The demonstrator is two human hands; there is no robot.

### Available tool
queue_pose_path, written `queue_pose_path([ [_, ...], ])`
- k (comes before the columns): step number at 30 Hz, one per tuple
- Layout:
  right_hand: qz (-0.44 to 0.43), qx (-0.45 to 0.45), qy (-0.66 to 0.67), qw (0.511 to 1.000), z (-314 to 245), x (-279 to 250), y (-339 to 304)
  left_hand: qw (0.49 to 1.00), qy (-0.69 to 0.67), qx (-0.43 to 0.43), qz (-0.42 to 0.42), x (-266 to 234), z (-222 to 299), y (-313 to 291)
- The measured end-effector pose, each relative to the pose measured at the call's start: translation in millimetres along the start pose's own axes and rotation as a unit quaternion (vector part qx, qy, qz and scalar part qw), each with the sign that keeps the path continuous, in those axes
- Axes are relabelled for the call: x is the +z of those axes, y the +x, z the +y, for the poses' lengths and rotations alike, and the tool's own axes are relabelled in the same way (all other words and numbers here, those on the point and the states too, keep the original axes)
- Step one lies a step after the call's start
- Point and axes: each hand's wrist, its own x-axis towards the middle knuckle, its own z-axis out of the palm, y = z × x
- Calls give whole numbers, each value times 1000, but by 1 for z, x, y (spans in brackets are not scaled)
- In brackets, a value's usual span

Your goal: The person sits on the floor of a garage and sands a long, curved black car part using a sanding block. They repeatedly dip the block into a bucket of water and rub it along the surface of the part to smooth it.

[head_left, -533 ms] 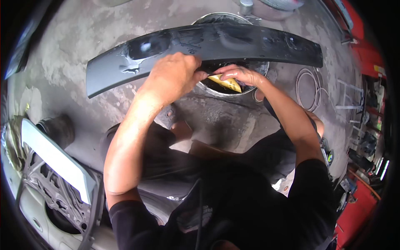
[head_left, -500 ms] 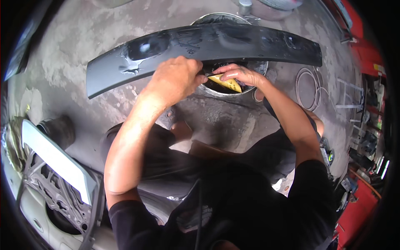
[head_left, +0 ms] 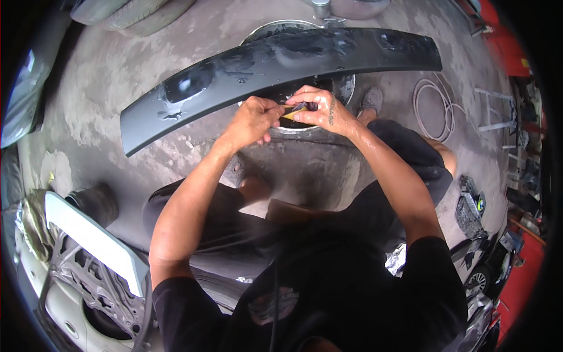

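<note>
A long, curved dark-grey car trim panel [head_left: 234, 83] with wet, glossy patches lies across a round tub [head_left: 350, 97]. Just on the near side of the panel, over the tub, my two hands meet at a small piece of yellow sandpaper [head_left: 291, 113]. My right hand [head_left: 324, 110], wet on its back, grips the sandpaper between thumb and fingers, with something dark showing inside the fold. The fingers of my left hand [head_left: 253, 120] are closed at the sandpaper's left edge, and their tips partly hide it.
Tyres [head_left: 138, 13] lie at the far left. A coiled hose [head_left: 434, 111] and a metal ladder [head_left: 494, 111] are on the right. To the near left stand a door frame [head_left: 94, 284] with a white strip [head_left: 97, 240] and a dark cylindrical container [head_left: 97, 202].
My hands have drawn closer together, and the yellow sandpaper now shows less, turned or folded between the fingers. My left fingers have come onto its edge. The whole view has shifted somewhat.
</note>
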Motion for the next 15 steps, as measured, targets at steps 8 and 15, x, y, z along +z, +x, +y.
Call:
queue_pose_path([
  [8, 46, 85, 140, 985, 28, -27, -3, 996, -42, 36, 68, -1, -2, 4],
  [15, 251, 58, 95, 961, 37, -22, -6, 984, 85, 107, 118, -7, -3, 0],
])
